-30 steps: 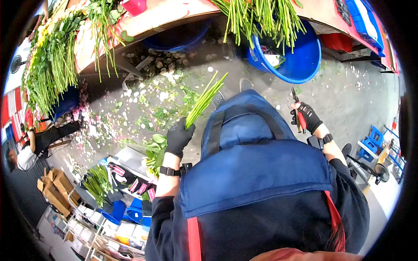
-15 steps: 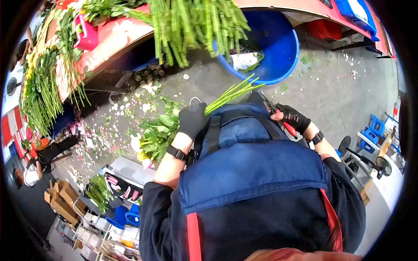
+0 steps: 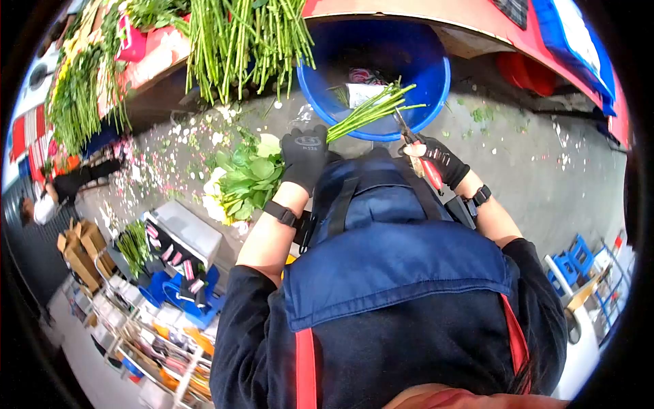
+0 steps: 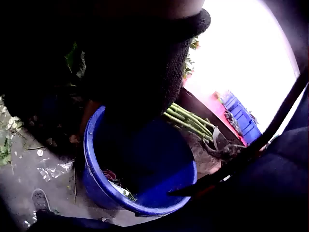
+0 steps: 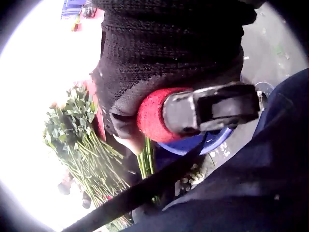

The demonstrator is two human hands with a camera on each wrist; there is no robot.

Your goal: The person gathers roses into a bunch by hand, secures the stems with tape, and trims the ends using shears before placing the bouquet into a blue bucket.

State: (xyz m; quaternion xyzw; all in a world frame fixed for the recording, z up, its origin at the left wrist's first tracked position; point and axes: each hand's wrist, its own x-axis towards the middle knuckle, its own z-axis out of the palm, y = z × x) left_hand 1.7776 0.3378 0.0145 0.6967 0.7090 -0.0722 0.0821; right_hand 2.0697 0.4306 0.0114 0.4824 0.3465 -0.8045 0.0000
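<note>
My black-gloved left hand (image 3: 304, 157) grips a bunch of flowers around its stems. The cut-end side of the green stems (image 3: 371, 112) points right, over the rim of a large blue tub (image 3: 304, 85). Broad leaves (image 3: 252, 170) and pale blooms (image 3: 214, 198) hang out on the other side of the fist. The right hand (image 3: 449, 162), in a black glove with bare fingertips, holds red-handled pruning shears (image 3: 430, 176). Their blades (image 3: 402, 124) overlap the stem ends in the head view. In the right wrist view, the red and black handle (image 5: 154, 116) juts from the glove.
Long-stemmed flowers (image 3: 245, 48) overhang the edge of a red-covered table (image 3: 381, 8) in front. Petals and leaves litter the grey floor (image 3: 524, 184). Left of me are a white-topped cart (image 3: 187, 228) and cardboard boxes (image 3: 85, 249); a person (image 3: 75, 184) sits farther off.
The left hand has brought the bunch right and turned the stems sideways toward the tub. My right hand has moved left, carrying the shears up to the stem ends.
</note>
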